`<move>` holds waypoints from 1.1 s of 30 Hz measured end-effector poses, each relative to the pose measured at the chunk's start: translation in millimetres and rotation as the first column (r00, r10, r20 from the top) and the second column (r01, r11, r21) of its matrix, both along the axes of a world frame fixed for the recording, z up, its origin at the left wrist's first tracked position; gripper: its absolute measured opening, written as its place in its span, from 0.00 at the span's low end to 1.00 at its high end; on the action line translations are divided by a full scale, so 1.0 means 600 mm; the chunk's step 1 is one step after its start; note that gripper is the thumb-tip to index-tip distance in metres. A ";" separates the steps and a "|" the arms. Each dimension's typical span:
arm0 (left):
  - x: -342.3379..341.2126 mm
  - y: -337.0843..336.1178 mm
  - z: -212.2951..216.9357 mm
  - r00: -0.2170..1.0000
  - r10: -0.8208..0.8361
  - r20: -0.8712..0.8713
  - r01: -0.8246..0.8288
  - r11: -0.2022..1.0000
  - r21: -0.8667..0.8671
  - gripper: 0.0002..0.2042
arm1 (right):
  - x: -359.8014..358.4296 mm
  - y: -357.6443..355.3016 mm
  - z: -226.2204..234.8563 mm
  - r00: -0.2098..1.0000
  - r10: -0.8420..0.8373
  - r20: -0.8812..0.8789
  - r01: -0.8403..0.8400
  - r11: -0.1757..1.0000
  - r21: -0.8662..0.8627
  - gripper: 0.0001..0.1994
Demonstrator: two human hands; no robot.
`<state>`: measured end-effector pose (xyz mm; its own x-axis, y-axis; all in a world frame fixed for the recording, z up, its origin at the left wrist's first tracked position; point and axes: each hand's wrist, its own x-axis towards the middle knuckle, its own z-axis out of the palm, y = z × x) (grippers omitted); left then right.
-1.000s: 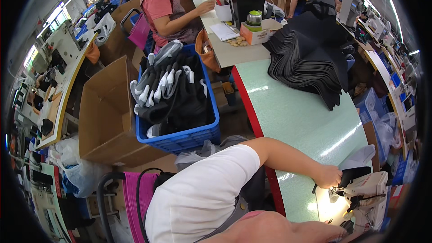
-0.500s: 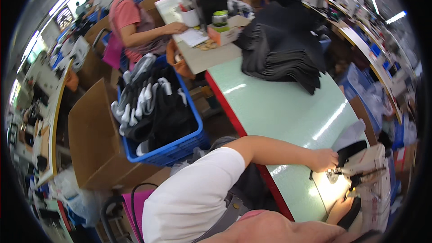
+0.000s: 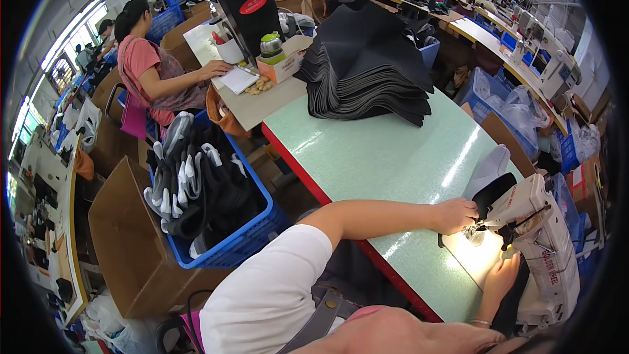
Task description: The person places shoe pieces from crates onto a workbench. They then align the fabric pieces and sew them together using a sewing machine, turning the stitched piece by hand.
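A white sewing machine stands at the right end of the pale green table, its lamp lighting the needle area. My left hand is at the far left side of the needle, fingers curled together at the edge of a black fabric piece. A light grey piece stands up behind it. Nearer to me, my right hand is beside the machine head, fingers bent and pressed together. What they hold is hidden in the glare. Black material lies next to my right wrist.
A tall stack of black sheets sits on the table's far part. At left, a blue crate holds black and white pieces, beside an open cardboard box. A co-worker in pink stands at an adjoining table with a green-lidded jar.
My view has tilted, so the room sits lower and more to the left. My right hand now shows more fully beside the machine; my left hand stays by the needle.
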<state>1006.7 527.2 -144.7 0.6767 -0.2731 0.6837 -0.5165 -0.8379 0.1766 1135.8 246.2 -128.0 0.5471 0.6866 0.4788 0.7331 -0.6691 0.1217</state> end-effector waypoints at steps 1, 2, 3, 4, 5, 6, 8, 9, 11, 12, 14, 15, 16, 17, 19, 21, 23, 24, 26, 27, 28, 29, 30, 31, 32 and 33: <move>0.000 0.000 0.000 1.000 0.000 -0.010 0.000 1.000 -0.004 0.09 | -0.005 -0.010 0.011 1.000 0.001 0.023 -0.001 1.000 0.007 0.18; -0.001 -0.001 0.001 0.999 0.003 -0.042 -0.003 1.000 -0.003 0.09 | -0.011 -0.031 0.028 0.999 -0.019 0.030 0.019 1.000 0.001 0.19; -0.001 -0.001 0.001 1.000 -0.004 -0.019 0.004 1.000 -0.007 0.09 | -0.016 -0.048 0.044 0.997 -0.023 0.072 0.022 1.000 0.018 0.20; -0.002 -0.002 0.002 1.000 -0.001 -0.030 0.001 1.000 -0.006 0.09 | -0.018 -0.059 0.055 0.998 -0.046 0.039 0.047 0.999 -0.005 0.20; -0.002 -0.002 0.002 0.998 0.012 -0.062 -0.012 1.000 0.005 0.09 | -0.020 -0.071 0.064 0.987 -0.152 0.060 0.153 0.988 -0.003 0.21; -0.003 -0.003 0.002 0.999 -0.006 -0.041 0.006 1.000 -0.003 0.09 | -0.022 -0.084 0.072 0.957 -0.281 0.065 0.283 0.959 -0.018 0.21; -0.004 -0.004 0.001 0.998 0.025 -0.050 -0.024 1.000 0.009 0.08 | -0.015 -0.104 0.082 0.921 -0.390 -0.007 0.388 0.918 -0.084 0.24; -0.004 -0.003 0.000 1.000 0.015 -0.007 -0.015 1.000 -0.008 0.08 | -0.007 -0.111 0.086 0.913 -0.381 -0.149 0.370 0.924 -0.097 0.25; -0.005 -0.003 -0.001 1.000 0.013 -0.010 -0.013 1.000 -0.019 0.07 | 0.004 -0.123 0.085 0.859 -0.377 -0.347 0.356 0.926 -0.125 0.27; -0.005 -0.004 -0.001 0.998 0.033 -0.053 -0.034 0.999 -0.021 0.07 | 0.008 -0.128 0.083 0.858 -0.379 -0.346 0.354 0.925 -0.136 0.27; -0.006 -0.003 -0.001 1.000 0.016 0.007 -0.016 1.000 -0.025 0.06 | 0.015 -0.133 0.077 0.876 -0.307 -0.372 0.308 0.950 -0.059 0.27; -0.006 -0.003 0.000 1.000 0.020 0.007 -0.020 0.999 -0.032 0.06 | 0.017 -0.133 0.075 0.867 -0.306 -0.393 0.318 0.947 -0.037 0.28; -0.006 -0.003 0.000 0.999 0.031 -0.028 -0.032 0.999 -0.032 0.05 | 0.016 -0.134 0.074 0.876 -0.300 -0.379 0.314 0.949 -0.027 0.28; -0.007 -0.002 0.001 1.000 0.025 -0.009 -0.026 0.999 -0.037 0.05 | 0.015 -0.133 0.074 0.879 -0.308 -0.364 0.321 0.947 -0.027 0.28; -0.007 -0.002 0.003 1.000 0.010 0.008 -0.010 0.999 -0.037 0.05 | 0.011 -0.131 0.076 0.880 -0.322 -0.350 0.335 0.942 -0.022 0.28; -0.006 -0.001 0.004 1.000 0.006 -0.004 -0.006 0.999 -0.031 0.05 | 0.005 -0.129 0.082 0.878 -0.320 -0.355 0.334 0.942 -0.021 0.28; -0.004 -0.001 0.004 0.999 0.002 -0.047 -0.004 0.999 -0.040 0.05 | 0.000 -0.129 0.088 0.882 -0.307 -0.359 0.326 0.945 -0.006 0.28; -0.003 -0.001 0.004 1.000 -0.014 0.002 0.014 0.999 -0.041 0.05 | -0.002 -0.129 0.090 0.883 -0.297 -0.364 0.322 0.947 0.007 0.28; -0.003 -0.001 0.002 1.000 0.001 -0.029 -0.003 0.999 -0.051 0.05 | -0.003 -0.130 0.096 0.884 -0.297 -0.362 0.326 0.945 0.020 0.28; -0.002 -0.001 0.001 1.000 -0.010 0.021 0.012 0.998 -0.062 0.05 | -0.003 -0.131 0.098 0.886 -0.298 -0.355 0.330 0.943 0.032 0.28; -0.002 -0.001 0.001 1.000 -0.013 0.024 0.015 0.998 -0.061 0.05 | -0.003 -0.132 0.100 0.885 -0.299 -0.356 0.331 0.943 0.032 0.28; -0.003 -0.001 0.000 1.000 -0.008 -0.009 0.007 0.998 -0.061 0.05 | -0.002 -0.133 0.102 0.894 -0.277 -0.353 0.314 0.948 0.052 0.27; -0.003 -0.001 0.000 0.999 -0.020 0.027 0.022 0.998 -0.063 0.05 | -0.002 -0.134 0.104 0.895 -0.268 -0.355 0.313 0.947 0.074 0.27; -0.003 -0.001 0.000 0.999 -0.019 0.033 0.022 0.997 -0.072 0.05 | -0.003 -0.134 0.106 0.901 -0.258 -0.348 0.299 0.952 0.068 0.27; -0.004 -0.001 0.000 1.000 -0.015 0.008 0.016 0.997 -0.080 0.05 | -0.005 -0.135 0.108 0.901 -0.257 -0.349 0.294 0.954 0.058 0.26; -0.004 -0.001 0.000 0.999 -0.018 0.039 0.021 0.996 -0.082 0.05 | -0.005 -0.135 0.110 0.898 -0.269 -0.348 0.302 0.952 0.045 0.25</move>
<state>1004.5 526.7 -144.5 0.6446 -0.2280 0.7297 -0.5405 -0.8110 0.2241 1132.9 165.2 -62.1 0.8519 0.4371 0.2886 0.4951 -0.8517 -0.1716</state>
